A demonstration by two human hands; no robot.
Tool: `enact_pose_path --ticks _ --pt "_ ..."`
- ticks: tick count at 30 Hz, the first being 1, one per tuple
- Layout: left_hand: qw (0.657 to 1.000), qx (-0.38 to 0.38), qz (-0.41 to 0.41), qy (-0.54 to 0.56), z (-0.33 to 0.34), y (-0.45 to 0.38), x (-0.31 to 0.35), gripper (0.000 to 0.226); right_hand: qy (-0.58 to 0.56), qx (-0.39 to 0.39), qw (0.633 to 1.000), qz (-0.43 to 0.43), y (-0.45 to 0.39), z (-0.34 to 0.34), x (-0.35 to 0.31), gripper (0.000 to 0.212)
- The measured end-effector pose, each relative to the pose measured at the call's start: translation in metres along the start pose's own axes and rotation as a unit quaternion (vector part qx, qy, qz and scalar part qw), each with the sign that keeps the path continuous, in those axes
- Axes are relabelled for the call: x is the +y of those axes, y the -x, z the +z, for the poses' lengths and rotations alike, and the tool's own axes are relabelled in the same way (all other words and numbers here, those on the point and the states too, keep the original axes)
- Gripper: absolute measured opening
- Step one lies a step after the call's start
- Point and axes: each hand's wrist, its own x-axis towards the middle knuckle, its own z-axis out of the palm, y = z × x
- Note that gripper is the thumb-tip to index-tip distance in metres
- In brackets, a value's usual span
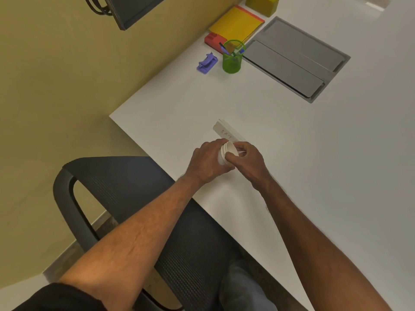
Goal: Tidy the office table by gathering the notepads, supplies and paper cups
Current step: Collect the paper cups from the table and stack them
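My left hand point(207, 161) is wrapped around the side of a small stack of white paper cups point(226, 153), holding them tipped so the open mouth faces away from me. My right hand point(247, 159) is pinching the rim of the top cup, thumb on the near edge and fingers curled over the far side. Both hands are closed on the cups, just above the counter point(314, 167) near its front edge.

I judge these cups to be very light and thin-walled. They will crush or go oval if I squeeze the middle, so the rolled rim and the stiffer base are the places to grip. Nested cups tend to stick or slide apart, so a hand around the whole stack seems wiser than holding only the top one.

Just beyond my fingers lies a white folded paper point(226, 131) with handwriting on it, partly hidden by my hands. It looks limp and will need lifting by an edge.

Well beyond that, toward the far left, stand a green mesh pen cup point(232, 61), a purple stapler point(207, 63), a red item point(214, 40) and yellow notepads point(238, 24). To the right of those, a grey hatch point(296, 57) is set into the counter. A dark mesh chair point(125, 187) sits under my left forearm.
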Motion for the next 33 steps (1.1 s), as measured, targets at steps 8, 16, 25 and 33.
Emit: enact_pose_path --ticks 8,16,25,33 --pt "1.000 0.000 0.001 -0.006 -0.005 -0.004 0.000 0.065 0.006 0.011 1.000 -0.015 -0.005 0.000 -0.004 0.059" --pt "1.000 -0.002 -0.009 0.017 -0.005 -0.010 0.000 0.068 0.007 0.007 1.000 -0.021 -0.012 -0.012 -0.002 0.064" --pt "0.997 -0.008 0.000 0.080 0.004 -0.013 0.011 0.066 0.024 0.005 0.999 -0.042 -0.006 -0.028 -0.001 0.068" --pt "0.996 -0.014 -0.005 0.083 -0.001 -0.006 0.017 0.070 0.019 0.039 0.998 -0.046 0.007 -0.049 -0.012 0.070"
